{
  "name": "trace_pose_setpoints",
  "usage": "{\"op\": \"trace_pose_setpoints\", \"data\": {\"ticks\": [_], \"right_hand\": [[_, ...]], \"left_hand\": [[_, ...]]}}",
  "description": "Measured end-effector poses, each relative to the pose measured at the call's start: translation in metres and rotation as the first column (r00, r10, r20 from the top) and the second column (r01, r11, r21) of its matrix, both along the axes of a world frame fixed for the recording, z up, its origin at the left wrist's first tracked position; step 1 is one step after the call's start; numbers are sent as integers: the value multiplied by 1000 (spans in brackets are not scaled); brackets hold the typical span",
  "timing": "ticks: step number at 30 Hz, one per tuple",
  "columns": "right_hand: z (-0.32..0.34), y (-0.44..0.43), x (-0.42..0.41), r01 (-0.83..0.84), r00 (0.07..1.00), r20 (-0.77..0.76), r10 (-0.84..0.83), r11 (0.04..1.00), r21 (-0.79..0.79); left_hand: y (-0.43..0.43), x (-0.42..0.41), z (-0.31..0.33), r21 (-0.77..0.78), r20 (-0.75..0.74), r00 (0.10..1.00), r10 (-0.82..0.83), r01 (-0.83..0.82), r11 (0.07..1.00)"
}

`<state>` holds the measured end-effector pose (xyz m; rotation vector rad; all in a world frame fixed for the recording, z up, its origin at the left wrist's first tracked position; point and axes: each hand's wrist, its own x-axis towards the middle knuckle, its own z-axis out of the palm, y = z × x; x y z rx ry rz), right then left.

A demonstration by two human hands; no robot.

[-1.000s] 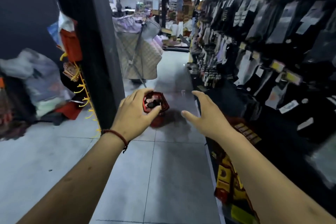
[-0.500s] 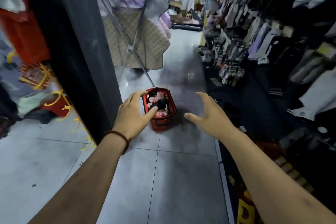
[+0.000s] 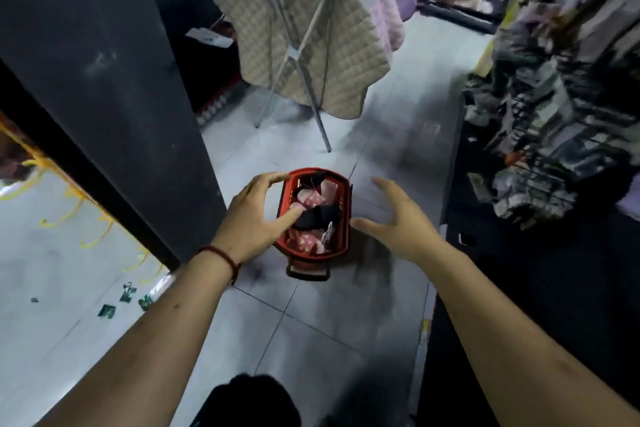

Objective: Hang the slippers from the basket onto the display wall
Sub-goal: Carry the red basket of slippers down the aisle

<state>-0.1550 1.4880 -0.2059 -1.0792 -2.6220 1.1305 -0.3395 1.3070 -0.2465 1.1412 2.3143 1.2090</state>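
The left grip (image 3: 256, 218) hovered at 9 o'clock of the basket (image 3: 341, 218), right grip (image 3: 401, 222) at 3, both spread open, empty; slippers (image 3: 313, 199) lay inside.

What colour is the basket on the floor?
Red; the basket shows clearly in the head view.

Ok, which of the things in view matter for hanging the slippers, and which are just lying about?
For the job: red basket on the floor; pink slippers and a black slipper inside it; left hand and right hand, both open, either side of it.
Lying about: quilted beige cover on its rack; yellow hooks and green tags on the floor.
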Motion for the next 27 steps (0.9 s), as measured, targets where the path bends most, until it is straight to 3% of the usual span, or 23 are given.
{"op": "trace_pose_setpoints", "data": {"ticks": [11,16,21,23,25,27], "right_hand": [[-117,241,-229,-252,938,230,258,966,-54],[-150,327,-306,-355,880,316,355,933,-61],[-191,401,-378,-500,768,401,499,859,-110],[-211,424,-403,-540,729,421,540,831,-132],[-251,453,-434,-631,611,461,644,748,-209],[-268,464,-443,-610,614,463,639,757,-236]], "left_hand": [[175,-167,-118,-114,204,937,284,-265,957],[227,-217,-144,-193,264,863,431,-391,900],[262,-239,-186,-269,379,722,579,-513,815],[274,-238,-205,-330,427,636,643,-552,766],[296,-230,-235,-400,450,466,762,-657,639],[301,-220,-240,-436,466,395,792,-676,594]]}}
